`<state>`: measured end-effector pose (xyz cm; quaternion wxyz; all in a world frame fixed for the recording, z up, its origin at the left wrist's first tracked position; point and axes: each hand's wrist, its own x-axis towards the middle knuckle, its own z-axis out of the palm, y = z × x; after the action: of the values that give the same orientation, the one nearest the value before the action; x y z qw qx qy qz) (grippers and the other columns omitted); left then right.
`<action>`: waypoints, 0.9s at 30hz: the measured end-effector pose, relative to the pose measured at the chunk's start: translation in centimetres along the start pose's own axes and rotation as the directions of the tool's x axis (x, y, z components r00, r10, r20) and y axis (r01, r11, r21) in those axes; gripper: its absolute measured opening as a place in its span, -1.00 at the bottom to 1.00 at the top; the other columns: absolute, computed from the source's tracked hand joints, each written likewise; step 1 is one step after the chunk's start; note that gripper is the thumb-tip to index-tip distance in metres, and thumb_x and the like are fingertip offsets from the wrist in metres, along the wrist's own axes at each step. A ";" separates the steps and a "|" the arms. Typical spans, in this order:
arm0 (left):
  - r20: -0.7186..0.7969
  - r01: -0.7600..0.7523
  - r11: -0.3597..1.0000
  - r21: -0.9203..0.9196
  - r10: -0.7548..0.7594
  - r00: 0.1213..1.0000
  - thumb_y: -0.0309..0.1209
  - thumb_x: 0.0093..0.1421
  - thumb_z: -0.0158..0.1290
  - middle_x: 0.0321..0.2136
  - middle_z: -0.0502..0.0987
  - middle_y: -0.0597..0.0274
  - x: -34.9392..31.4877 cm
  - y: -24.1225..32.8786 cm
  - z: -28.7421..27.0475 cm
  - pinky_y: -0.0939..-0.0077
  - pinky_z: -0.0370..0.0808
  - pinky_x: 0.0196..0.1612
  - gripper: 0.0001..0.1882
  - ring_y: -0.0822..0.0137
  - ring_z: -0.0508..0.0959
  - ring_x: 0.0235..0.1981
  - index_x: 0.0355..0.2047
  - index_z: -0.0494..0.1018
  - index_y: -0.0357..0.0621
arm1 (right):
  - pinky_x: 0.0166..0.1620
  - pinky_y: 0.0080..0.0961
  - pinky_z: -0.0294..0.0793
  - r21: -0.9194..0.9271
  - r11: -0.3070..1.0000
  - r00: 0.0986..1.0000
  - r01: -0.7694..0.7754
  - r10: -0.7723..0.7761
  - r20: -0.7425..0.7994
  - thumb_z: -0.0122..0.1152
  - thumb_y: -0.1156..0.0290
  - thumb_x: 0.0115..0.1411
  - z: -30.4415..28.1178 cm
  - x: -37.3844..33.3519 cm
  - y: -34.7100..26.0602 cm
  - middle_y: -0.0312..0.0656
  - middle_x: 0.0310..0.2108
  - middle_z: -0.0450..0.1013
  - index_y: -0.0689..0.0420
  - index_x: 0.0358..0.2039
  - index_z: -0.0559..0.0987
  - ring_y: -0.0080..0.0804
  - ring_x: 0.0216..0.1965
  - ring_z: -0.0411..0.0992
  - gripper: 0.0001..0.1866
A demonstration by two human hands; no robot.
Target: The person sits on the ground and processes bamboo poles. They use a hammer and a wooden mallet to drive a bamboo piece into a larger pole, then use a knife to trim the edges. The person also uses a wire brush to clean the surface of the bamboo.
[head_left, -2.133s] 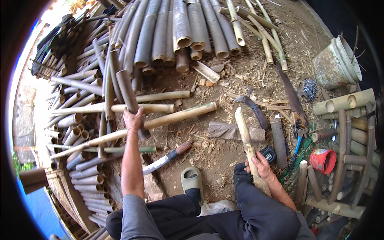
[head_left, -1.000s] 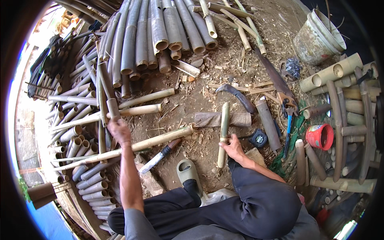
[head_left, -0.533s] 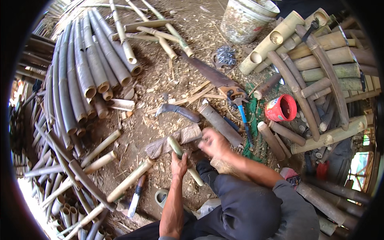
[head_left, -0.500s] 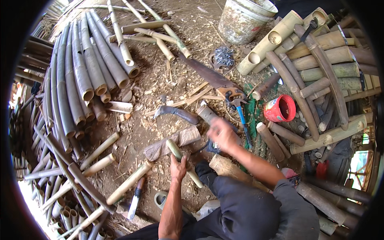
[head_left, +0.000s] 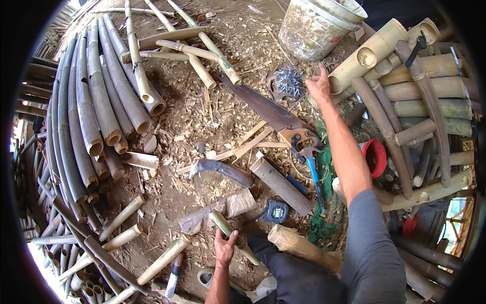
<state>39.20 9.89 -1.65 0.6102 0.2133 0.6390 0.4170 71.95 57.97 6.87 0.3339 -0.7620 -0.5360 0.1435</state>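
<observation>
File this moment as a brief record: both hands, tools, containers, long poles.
left hand: grips a short bamboo piece
right hand: extended, fingers open, beside a spiky silvery bundle; contact unclear
tools: saw, blue-handled hammer, tape measure, knife, all on the ground
containers: dirty whitish bucket at the top; red bucket, partly behind the right forearm
long poles: dark bamboo poles heaped at upper left
</observation>
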 end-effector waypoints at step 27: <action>0.067 0.041 0.999 0.010 -0.041 0.997 -0.29 0.22 0.28 -0.28 0.51 0.26 0.2 1.5 0.1 0.44 0.47 -0.11 -0.56 0.41 0.48 -0.23 -0.03 0.38 -0.25 | -0.54 -0.54 0.42 0.276 0.940 0.942 -0.201 0.108 0.318 0.26 0.51 0.11 1.2 3.8 1.4 -0.22 -0.47 0.57 0.22 -0.30 0.64 -0.54 -0.53 0.47 -0.87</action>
<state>38.95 10.92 -0.54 0.6389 0.2165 0.6241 0.3944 73.69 61.64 5.61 0.3501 -0.7110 -0.4894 0.3639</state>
